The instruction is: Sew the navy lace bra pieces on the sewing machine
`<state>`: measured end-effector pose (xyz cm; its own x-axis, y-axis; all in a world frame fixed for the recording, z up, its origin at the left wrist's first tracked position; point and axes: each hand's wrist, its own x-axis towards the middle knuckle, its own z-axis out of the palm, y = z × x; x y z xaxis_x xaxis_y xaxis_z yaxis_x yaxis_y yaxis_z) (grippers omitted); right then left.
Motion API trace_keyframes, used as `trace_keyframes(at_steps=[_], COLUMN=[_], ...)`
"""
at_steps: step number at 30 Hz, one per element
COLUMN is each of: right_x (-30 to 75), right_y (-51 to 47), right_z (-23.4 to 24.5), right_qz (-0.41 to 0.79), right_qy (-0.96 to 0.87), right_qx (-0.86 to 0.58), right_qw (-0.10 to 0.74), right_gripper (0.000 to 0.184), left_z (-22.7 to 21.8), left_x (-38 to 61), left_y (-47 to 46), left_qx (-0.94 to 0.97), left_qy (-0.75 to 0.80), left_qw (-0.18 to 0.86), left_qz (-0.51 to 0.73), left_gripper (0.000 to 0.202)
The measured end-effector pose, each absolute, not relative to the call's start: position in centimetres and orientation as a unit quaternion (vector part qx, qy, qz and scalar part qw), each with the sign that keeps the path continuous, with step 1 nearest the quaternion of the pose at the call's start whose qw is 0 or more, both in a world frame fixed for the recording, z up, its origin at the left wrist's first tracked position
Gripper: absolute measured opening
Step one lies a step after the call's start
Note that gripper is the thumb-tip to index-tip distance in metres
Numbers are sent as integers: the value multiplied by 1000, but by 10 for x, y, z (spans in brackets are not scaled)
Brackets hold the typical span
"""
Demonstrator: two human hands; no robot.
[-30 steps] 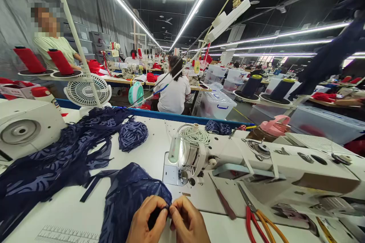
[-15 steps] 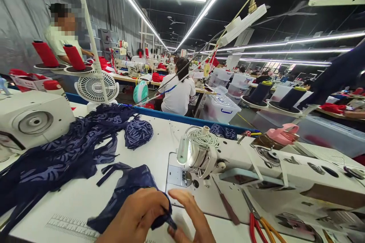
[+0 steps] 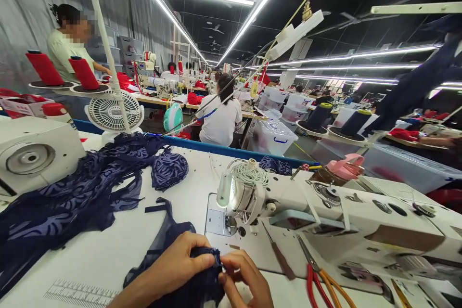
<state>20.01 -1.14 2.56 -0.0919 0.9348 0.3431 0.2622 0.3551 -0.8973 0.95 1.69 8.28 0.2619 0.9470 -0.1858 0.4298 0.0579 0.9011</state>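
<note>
My left hand (image 3: 178, 264) is closed over a bunched piece of dark navy patterned fabric (image 3: 169, 243) at the near edge of the white table (image 3: 108, 250). My right hand (image 3: 245, 279) pinches the same piece's edge from the right, fingertips meeting the left thumb. The white sewing machine (image 3: 288, 202) stands just behind and to the right of my hands, its needle plate (image 3: 216, 221) a short way past the fabric.
A heap of navy fabric (image 3: 72, 187) covers the table's left. A seam tool (image 3: 279, 255) and orange-handled scissors (image 3: 325, 284) lie right of my hands. Another machine (image 3: 32, 154), red thread cones (image 3: 83, 72) and a fan (image 3: 113, 113) stand left. Several other people work behind.
My hands have turned and bunched the fabric piece. The left hand went over it and the right opened, then pinched the edge again. The piece now lies more gathered under my hands.
</note>
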Motion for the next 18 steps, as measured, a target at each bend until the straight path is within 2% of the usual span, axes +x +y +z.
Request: trace_keyframes(at_steps=[4, 12, 18], right_x=[207, 210, 212], right_y=[-4, 1, 2], right_z=[38, 29, 30], right_qz=[311, 295, 345], right_qy=[-701, -712, -679], right_qx=[-411, -449, -471], right_qw=[492, 452, 445], right_gripper=[15, 20, 17], left_z=[86, 78, 77], left_x=[13, 15, 17], left_y=[21, 20, 22], left_qx=[628, 615, 629], left_qy=[530, 549, 544], left_qw=[502, 512, 510], left_qz=[271, 240, 221], left_gripper=[19, 23, 23])
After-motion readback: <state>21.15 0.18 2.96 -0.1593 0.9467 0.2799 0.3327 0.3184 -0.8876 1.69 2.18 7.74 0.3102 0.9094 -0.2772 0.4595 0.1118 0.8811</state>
